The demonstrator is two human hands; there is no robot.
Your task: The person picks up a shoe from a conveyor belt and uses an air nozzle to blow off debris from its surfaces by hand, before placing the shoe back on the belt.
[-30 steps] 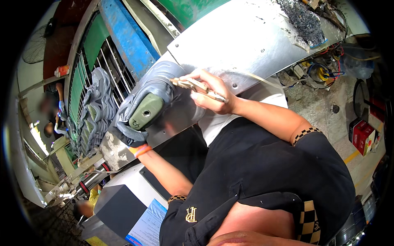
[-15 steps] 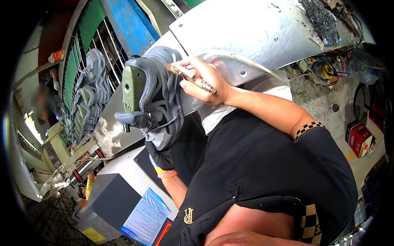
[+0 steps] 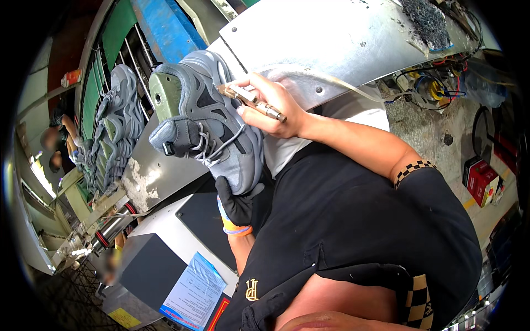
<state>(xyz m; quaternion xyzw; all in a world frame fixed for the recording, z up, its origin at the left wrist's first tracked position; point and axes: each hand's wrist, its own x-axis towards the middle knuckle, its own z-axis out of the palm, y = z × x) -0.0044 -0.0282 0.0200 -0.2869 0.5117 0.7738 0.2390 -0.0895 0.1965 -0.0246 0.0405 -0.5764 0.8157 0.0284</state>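
A grey lace-up sneaker (image 3: 232,140) with a green shoe last (image 3: 168,96) in its opening is tilted on its side above the bench edge. My left hand (image 3: 236,205), in a black glove with an orange cuff, grips the sneaker by the toe from below. Bare and closed, my right hand (image 3: 276,105) holds a metal-bodied brush (image 3: 255,103). The brush's brownish tip meets the side of the sneaker near the sole edge by the heel. A pale hose (image 3: 331,83) runs behind my right hand along the bench.
A metal bench plate (image 3: 309,41) extends to the upper right, with a dark crusty pad (image 3: 424,25) on it. More grey sneakers (image 3: 118,121) stand in a row on a rack at left. Wires (image 3: 441,88) hang at right. Another person's arm (image 3: 69,129) shows at far left.
My left hand has turned the sneaker so more of its laces and upper face up, and the toe has swung right. My right hand with the brush has shifted slightly left and up.
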